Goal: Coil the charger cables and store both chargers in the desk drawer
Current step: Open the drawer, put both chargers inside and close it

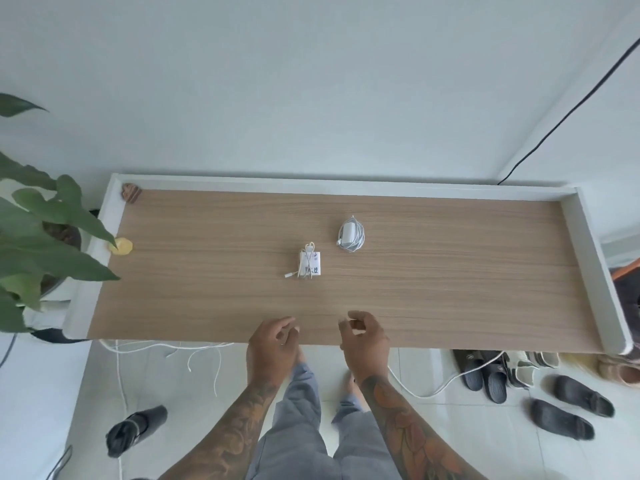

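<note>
Near desk (pixel 450 289) edge, empty loose-fingered left hand (pixel 273 344), right hand (pixel 363 341); two chargers (pixel 310 265) beyond.

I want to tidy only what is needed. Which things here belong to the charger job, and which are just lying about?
For the job:
square charger
round-coiled charger
desk

Just lying about:
yellow object
brown object
plant
shoes
loose floor cables

Both hands, left and right, hold nothing.

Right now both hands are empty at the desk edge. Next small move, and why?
Probably reach the left hand forward to the nearer charger: its cable looks loosely wrapped with an end trailing left, while the farther charger already sits in a neat coil. The right hand hovers free to help wind.
</note>
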